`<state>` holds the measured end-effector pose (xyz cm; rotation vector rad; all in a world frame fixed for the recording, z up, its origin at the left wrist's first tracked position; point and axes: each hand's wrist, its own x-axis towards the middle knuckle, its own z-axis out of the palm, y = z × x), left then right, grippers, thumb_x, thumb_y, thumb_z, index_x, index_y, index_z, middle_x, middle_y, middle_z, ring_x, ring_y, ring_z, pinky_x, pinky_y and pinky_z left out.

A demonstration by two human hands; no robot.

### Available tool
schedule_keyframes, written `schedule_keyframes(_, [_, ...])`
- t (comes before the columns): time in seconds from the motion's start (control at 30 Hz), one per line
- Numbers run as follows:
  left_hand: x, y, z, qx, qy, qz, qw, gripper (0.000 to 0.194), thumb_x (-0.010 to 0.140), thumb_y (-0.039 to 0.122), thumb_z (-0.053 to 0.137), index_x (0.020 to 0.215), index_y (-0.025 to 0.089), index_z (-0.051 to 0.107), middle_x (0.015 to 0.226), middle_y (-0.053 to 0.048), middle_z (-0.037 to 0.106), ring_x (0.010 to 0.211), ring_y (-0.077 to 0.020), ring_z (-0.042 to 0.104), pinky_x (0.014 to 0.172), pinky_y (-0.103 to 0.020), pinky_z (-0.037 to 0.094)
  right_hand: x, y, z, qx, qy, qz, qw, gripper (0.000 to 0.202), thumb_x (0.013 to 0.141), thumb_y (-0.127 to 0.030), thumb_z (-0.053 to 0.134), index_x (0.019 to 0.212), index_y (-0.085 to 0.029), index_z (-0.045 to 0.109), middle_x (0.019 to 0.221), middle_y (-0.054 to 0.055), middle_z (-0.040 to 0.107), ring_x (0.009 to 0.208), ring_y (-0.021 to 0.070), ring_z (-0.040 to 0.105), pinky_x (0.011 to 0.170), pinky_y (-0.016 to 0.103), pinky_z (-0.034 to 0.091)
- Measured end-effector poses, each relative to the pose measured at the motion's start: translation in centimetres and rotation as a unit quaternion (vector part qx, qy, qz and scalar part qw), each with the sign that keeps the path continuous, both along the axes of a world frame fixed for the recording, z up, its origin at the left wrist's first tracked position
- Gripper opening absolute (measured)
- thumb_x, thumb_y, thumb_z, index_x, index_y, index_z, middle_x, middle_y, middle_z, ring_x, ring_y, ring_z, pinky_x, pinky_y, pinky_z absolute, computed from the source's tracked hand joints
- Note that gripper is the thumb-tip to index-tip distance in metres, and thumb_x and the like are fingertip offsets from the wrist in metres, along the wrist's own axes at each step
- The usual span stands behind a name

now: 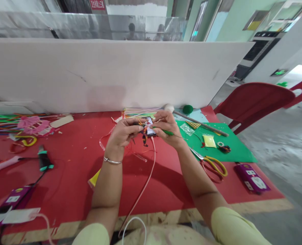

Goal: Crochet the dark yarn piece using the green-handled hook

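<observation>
My left hand (125,131), with a silver bangle at the wrist, pinches a small knotted piece of dark, orange and multicoloured yarn (145,137) whose end hangs down. Close beside it, my right hand (167,127) is closed round a thin green-handled crochet hook (168,132); its slim metal end sticks out to the right. The fingertips of both hands nearly meet over the yarn, and the stitch between them is too small to make out. Behind and below the hands lies a lit phone (150,121), partly covered, with a pink cable (152,166) plugged in.
Scissors (213,166), a yellow packet (209,141) and a green mat (239,148) are on the right, near a purple box (252,178). A glue gun (3,165) and a black-green cutter (44,159) lie left. A white board (102,75) stands behind the red tabletop (71,177).
</observation>
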<state>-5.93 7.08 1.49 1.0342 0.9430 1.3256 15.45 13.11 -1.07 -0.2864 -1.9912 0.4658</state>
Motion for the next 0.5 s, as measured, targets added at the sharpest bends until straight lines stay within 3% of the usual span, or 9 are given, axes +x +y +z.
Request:
schedule_keyframes(0.13, [-0.5, 0.1, -0.2, -0.007, 0.019, 0.003, 1.000, 0.028, 0.059, 0.017, 0.085, 0.087, 0.014, 0.083, 0.056, 0.000, 0.060, 0.044, -0.0049, 0.041, 0.043, -0.021, 0.025, 0.4, -0.1, 0.6, -0.009, -0.014, 0.029, 0.999, 0.017, 0.094, -0.031, 0.068, 0.108, -0.031, 0.077, 0.126, 0.006, 0.054, 0.109, 0.0200, 0.059, 0.092, 0.037, 0.056])
schedule_keyframes(0.3, [-0.5, 0.0, -0.2, 0.002, 0.037, -0.038, 0.999, 0.023, 0.061, 0.016, 0.083, 0.084, 0.014, 0.083, 0.057, -0.001, 0.062, 0.046, -0.0057, 0.044, 0.045, -0.021, 0.031, 1.0, -0.2, 1.5, -0.053, -0.010, 0.067, 0.996, 0.017, 0.095, -0.033, 0.065, 0.093, -0.026, 0.080, 0.117, 0.007, 0.057, 0.112, 0.0207, 0.057, 0.097, 0.039, 0.054])
schedule_keyframes(0.5, [0.2, -0.1, -0.2, 0.020, 0.009, -0.055, 0.998, 0.022, 0.063, 0.013, 0.080, 0.085, 0.013, 0.083, 0.071, -0.005, 0.070, 0.054, -0.0069, 0.051, 0.049, -0.020, 0.037, 0.1, 0.2, 0.5, -0.155, 0.039, 0.099, 0.982, 0.032, 0.097, -0.043, 0.061, 0.081, -0.023, 0.080, 0.117, 0.007, 0.060, 0.108, 0.0203, 0.061, 0.099, 0.040, 0.054])
